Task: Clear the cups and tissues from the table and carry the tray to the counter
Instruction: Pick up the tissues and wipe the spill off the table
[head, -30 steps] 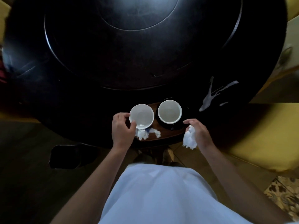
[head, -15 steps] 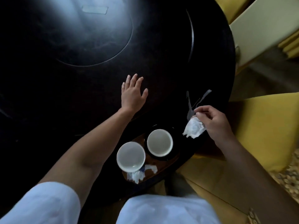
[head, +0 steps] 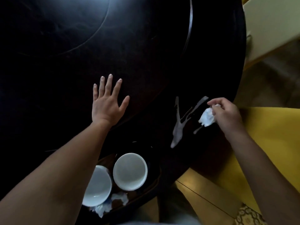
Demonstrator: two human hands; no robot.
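Note:
Two white cups, one on the left (head: 97,185) and one on the right (head: 130,171), stand on a brown tray (head: 146,189) at the near edge of the dark round table (head: 146,62). Crumpled tissues (head: 113,202) lie on the tray in front of the cups. My left hand (head: 107,103) rests flat on the table beyond the tray, fingers spread. My right hand (head: 225,114) grips a white tissue wad (head: 207,118) just right of a pale liquid spill (head: 180,125) on the table.
A yellow chair seat (head: 267,143) sits to the right of the table, close to my right arm. A pale yellow piece of furniture (head: 272,26) stands at the upper right. A raised round centre disc (head: 56,26) occupies the table's middle.
My left hand left the left cup, moved out and laid flat on the table. My right hand carried the tissue wad up to the spill. The view shifted closer over the table.

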